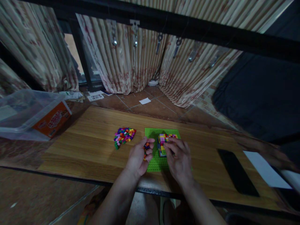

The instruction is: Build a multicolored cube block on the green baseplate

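My left hand (138, 155) is cupped palm-up over the left part of a green studded baseplate (156, 166), its fingers curled around several small toy bricks (146, 147). On the plate stands a low block built of colourful bricks (161, 139), with yellow, pink and red pieces on top. My right hand (180, 156) reaches over the right side of that block, fingertips bent together at its top. Whether a brick is between those fingertips is hidden. Left of the baseplate lies a loose pile of multicoloured bricks (124, 136).
The wooden table (93, 134) carries a black flat rectangular object (237, 172) on the right, with white paper (266, 168) beyond it. A clear plastic bin (25, 112) with an orange label stands left of the table. Striped curtains (122, 56) hang behind.
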Demonstrator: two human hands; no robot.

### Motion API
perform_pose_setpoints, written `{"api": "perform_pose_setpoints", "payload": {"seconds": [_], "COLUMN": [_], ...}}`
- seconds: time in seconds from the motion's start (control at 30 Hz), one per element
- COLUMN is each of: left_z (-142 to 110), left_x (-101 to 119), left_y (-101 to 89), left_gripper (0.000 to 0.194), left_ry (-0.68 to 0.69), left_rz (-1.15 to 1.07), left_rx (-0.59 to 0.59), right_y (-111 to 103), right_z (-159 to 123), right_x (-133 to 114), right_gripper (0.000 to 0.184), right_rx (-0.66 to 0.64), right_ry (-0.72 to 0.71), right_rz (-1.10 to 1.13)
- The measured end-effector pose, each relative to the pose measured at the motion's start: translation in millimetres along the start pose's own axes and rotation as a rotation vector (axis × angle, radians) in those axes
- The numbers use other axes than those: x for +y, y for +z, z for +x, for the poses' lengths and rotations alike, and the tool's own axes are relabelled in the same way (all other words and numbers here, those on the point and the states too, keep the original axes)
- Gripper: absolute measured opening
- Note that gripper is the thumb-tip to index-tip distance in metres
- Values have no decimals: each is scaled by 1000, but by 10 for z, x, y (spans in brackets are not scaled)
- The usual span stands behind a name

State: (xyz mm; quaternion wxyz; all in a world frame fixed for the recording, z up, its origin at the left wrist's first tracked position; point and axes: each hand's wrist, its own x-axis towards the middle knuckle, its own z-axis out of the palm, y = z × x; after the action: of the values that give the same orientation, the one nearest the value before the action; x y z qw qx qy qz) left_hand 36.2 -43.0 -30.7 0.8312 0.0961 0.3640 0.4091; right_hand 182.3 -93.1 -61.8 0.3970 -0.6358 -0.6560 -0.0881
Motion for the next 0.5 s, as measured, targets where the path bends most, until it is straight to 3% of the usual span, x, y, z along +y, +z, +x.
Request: {"api": "perform_pose_setpoints", "payload": {"seconds": [0.27, 0.5], "left_z": [0, -11], "left_x": [-10, 18], "left_y": [18, 18], "left_gripper": [26, 26], "left_ry": [-14, -11], "left_rz": [-18, -60], "left_rx": [24, 15], "right_y": [24, 0], "right_z": [-40, -58], "right_x": [13, 5], "right_gripper": [19, 20], "right_rx": [-14, 29], "right_ry": [-20, 0], "right_rz": [-92, -4]}}
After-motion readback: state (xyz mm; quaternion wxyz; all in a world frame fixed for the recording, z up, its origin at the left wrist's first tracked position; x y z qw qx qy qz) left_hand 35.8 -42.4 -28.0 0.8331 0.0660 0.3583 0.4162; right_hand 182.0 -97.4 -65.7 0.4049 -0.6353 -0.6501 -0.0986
